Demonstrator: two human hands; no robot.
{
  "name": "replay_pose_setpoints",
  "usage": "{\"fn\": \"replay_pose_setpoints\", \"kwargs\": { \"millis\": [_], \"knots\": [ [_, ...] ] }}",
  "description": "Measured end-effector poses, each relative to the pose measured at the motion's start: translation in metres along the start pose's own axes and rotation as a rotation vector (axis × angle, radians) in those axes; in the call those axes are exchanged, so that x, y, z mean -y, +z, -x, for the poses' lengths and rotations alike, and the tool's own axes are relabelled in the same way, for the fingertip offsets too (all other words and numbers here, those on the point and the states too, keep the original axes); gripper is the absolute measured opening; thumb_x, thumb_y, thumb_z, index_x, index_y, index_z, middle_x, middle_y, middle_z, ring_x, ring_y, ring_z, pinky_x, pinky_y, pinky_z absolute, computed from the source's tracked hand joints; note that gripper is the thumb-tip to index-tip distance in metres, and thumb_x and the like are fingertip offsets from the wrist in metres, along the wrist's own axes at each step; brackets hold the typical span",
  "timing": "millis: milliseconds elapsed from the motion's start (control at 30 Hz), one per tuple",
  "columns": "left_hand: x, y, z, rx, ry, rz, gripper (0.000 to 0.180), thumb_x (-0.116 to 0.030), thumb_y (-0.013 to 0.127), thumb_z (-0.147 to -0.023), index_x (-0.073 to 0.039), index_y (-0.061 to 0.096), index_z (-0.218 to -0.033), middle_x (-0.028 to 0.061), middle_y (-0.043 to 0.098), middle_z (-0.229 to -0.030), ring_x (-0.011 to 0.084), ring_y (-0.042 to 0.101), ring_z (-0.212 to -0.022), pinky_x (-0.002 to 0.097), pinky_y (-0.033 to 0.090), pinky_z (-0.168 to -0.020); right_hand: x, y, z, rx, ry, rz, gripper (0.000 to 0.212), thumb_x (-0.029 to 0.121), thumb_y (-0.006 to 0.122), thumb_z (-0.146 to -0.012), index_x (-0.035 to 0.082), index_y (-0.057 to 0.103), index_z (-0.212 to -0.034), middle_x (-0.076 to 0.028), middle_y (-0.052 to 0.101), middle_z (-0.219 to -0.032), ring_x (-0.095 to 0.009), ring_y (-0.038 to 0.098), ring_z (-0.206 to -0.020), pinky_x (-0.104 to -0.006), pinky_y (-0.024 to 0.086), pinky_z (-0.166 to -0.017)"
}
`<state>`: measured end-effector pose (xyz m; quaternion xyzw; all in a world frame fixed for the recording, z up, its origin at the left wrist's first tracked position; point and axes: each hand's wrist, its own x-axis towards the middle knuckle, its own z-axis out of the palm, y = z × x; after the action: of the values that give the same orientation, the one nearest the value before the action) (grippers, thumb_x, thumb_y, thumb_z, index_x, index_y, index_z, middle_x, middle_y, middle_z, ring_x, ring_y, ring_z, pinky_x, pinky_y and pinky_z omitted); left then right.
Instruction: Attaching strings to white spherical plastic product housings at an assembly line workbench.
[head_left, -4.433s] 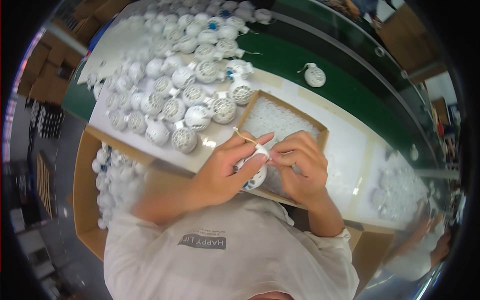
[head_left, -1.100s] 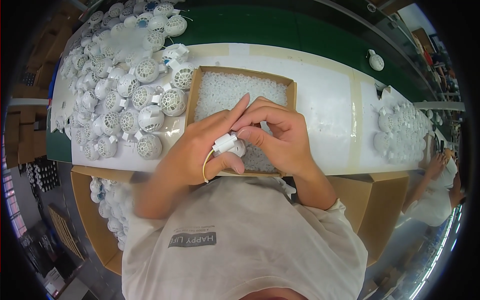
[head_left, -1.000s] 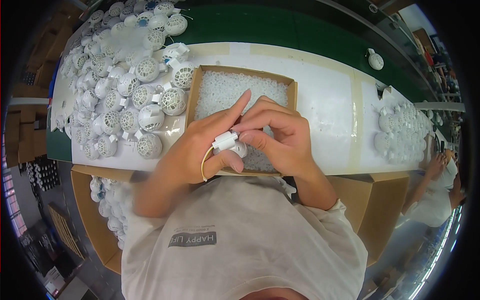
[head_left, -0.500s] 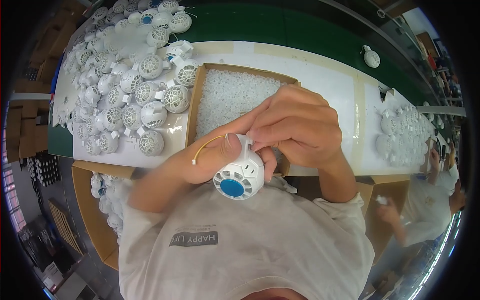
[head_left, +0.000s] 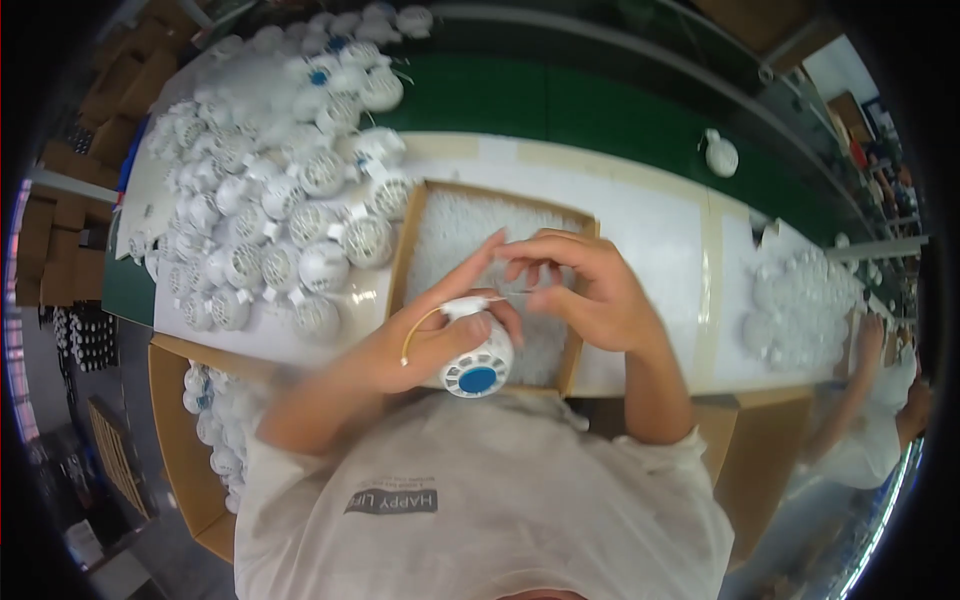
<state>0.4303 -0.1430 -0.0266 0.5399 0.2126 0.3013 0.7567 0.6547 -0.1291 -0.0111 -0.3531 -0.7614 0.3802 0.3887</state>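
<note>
My left hand (head_left: 428, 345) is closed round a white ball-shaped plastic housing (head_left: 496, 358) with slotted vents and a blue disc (head_left: 477, 380) on its lower face. A yellow wire (head_left: 418, 328) with a small white plug at its end loops out beside the thumb. My right hand (head_left: 592, 295) hovers just right of the housing, thumb and fingers bent and apart. Something thin and pale shows between its thumb and the housing, too blurred to name. Behind both hands lies a cardboard box (head_left: 409, 240) filled with small clear plastic pieces (head_left: 480, 215).
Many white ball-shaped housings (head_left: 322, 268) crowd the white table at left. More fill a carton (head_left: 180, 440) at lower left. A single one (head_left: 720, 155) sits on the green surface (head_left: 600, 110). At right are another cluster (head_left: 800, 300), an open carton (head_left: 765, 450) and a co-worker's arm (head_left: 850, 400).
My right hand has drawn away from the housing and its fingers have spread. The left hand still holds the housing, now turned slightly. The whole view has shifted, so the table appears lower.
</note>
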Motion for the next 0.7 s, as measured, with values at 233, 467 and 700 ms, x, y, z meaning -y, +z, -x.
{"fn": "replay_pose_setpoints", "kwargs": {
  "millis": [233,467,700],
  "knots": [
    [-0.08,0.002,0.029,-0.43,-0.168,0.381,0.077,-0.047,0.049,-0.102,-0.003,0.018,-0.157,0.0142,0.057,-0.12,0.0347,0.064,-0.108,0.0528,0.056,-0.091,0.032,0.027,0.02,0.183,0.103,0.889,0.01,0.012,0.075,-0.078,0.005,0.074,-0.086,-0.008,0.065,-0.084,-0.028,0.059,-0.086,-0.0387,0.047,-0.076],
    [0.017,-0.046,0.053,-0.228,0.084,0.484,0.051,-0.036,0.05,-0.104,-0.003,0.04,-0.142,0.015,0.056,-0.123,0.0282,0.065,-0.106,0.0461,0.06,-0.08,-0.014,0.046,0.036,-0.004,0.105,0.754,0.004,0.008,0.073,-0.08,0.006,0.075,-0.083,-0.007,0.064,-0.078,-0.027,0.058,-0.082,-0.0391,0.047,-0.074],
    [0.037,-0.037,0.024,-0.314,0.174,0.19,0.04,-0.041,0.049,-0.104,-0.004,0.05,-0.118,0.0139,0.054,-0.118,0.0244,0.066,-0.1,0.0394,0.062,-0.068,-0.042,0.055,0.039,-0.216,0.132,0.568,0.006,0.007,0.072,-0.081,0.006,0.076,-0.085,-0.005,0.066,-0.078,-0.025,0.057,-0.076,-0.0375,0.048,-0.069]
  ]
}}
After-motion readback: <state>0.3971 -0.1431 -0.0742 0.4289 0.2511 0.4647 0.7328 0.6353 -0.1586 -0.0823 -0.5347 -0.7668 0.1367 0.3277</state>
